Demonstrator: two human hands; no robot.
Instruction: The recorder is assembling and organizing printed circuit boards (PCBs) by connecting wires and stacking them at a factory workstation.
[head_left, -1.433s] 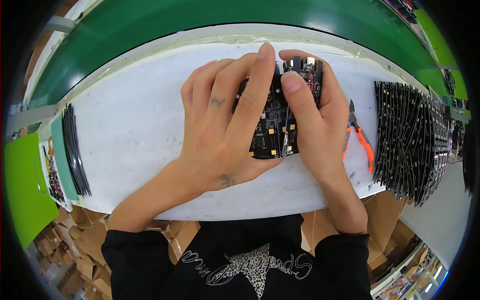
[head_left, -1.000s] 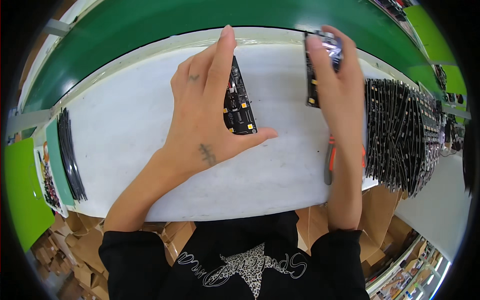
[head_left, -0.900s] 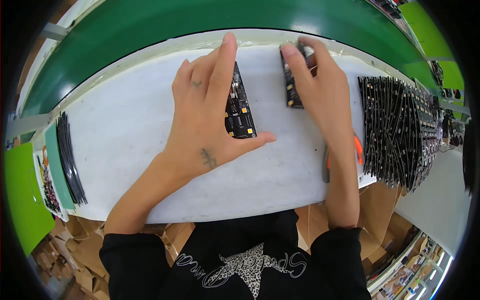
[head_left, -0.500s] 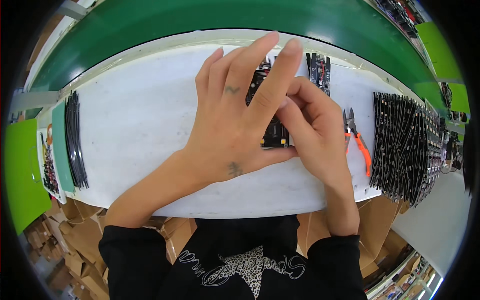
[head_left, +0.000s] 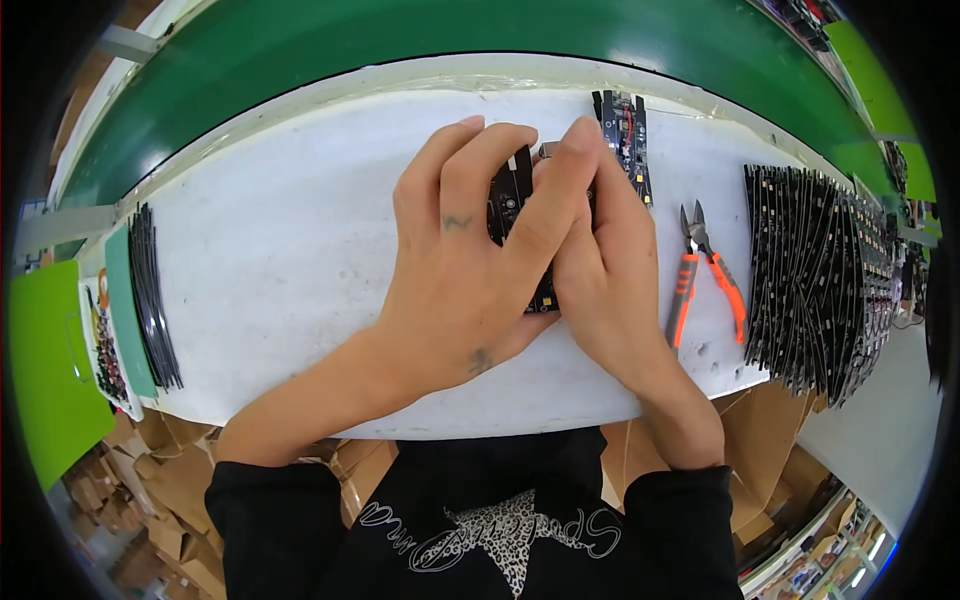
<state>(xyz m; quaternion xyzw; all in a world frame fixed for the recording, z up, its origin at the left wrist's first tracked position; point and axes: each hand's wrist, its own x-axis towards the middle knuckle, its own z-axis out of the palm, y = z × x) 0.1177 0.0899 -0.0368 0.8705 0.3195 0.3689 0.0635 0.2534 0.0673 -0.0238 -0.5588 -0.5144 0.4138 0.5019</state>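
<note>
A black circuit board (head_left: 509, 196) is held between my two hands above the white work surface, and much of it is hidden by my fingers. My left hand (head_left: 480, 240) wraps over its left side and top. From the right, my right hand (head_left: 605, 255) closes on it, with its fingertips close to the left index finger. Another circuit board (head_left: 629, 135) with a red wire lies just beyond my right hand. Diagonal cutters (head_left: 705, 265) with orange and grey handles rest to the right, their jaws a little apart.
A large stack of narrow black circuit boards (head_left: 815, 280) covers the right end of the table. At the left lie a bundle of black strips (head_left: 152, 300) and a white tray (head_left: 125, 395) of small parts. A green conveyor belt (head_left: 400, 35) runs along the far edge.
My left fingers have curled down from a raised, spread pose onto the board. My right hand has come in closer against the left, with its fingers straighter.
</note>
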